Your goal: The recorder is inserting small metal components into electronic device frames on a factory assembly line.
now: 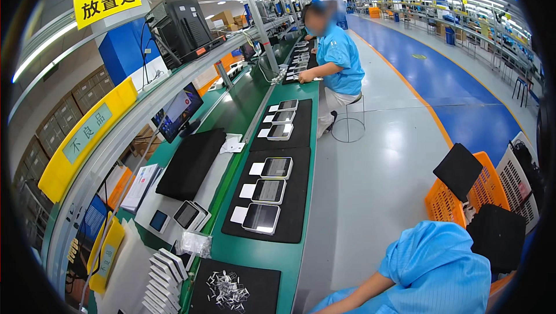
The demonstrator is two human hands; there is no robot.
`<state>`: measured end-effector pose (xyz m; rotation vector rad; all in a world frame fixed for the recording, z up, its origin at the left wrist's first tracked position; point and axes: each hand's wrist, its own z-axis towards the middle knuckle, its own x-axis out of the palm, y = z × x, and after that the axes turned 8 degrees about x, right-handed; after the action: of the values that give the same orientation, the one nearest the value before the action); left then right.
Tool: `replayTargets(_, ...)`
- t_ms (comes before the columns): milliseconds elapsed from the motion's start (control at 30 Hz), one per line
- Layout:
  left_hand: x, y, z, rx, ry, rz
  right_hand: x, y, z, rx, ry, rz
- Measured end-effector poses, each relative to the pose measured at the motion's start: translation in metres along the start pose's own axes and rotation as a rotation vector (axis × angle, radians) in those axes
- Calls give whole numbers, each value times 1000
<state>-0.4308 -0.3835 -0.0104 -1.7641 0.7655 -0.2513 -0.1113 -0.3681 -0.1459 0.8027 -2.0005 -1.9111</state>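
Neither of my hands shows in the head view. A bare forearm (365, 294) under a blue sleeve (431, 265), apparently my right, runs down to the lower edge, its hand hidden below. Nearest to it, a black mat (263, 282) on the green bench bears a loose pile of small white and clear parts (227, 291). Beyond, another black mat (292, 198) holds a row of white-framed devices with dark screens, such as the nearest device (261, 218). A small white card (238, 215) lies to the left of each.
White trays (164, 282) are stacked at the lower left, beside a clear plastic bag (196, 244) and several devices. A small monitor (178, 111) stands behind. To the right are an orange crate (437, 204) and black pads (497, 236). A seated co-worker (339, 53) works farther along.
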Motion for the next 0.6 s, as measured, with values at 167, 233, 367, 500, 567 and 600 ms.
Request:
replayTargets(167,7,13,-11,-112,-33,-199,4,1,3,62,-85,180)
replayTargets(233,12,18,-20,-155,-48,-282,-10,1,-11,213,-34,393)
replayTargets(367,32,3,-59,-232,-93,-441,-29,61,-36,229,-99,542)
replayTargets(500,-33,-48,-12,357,-71,-211,-63,98,-44,143,-315,495)
replayTargets(567,-47,-110,4,679,-267,87,-80,118,-55,138,-392,498)
replayTargets(600,-51,-128,-2,814,-404,252,-85,130,-59,114,-415,476)
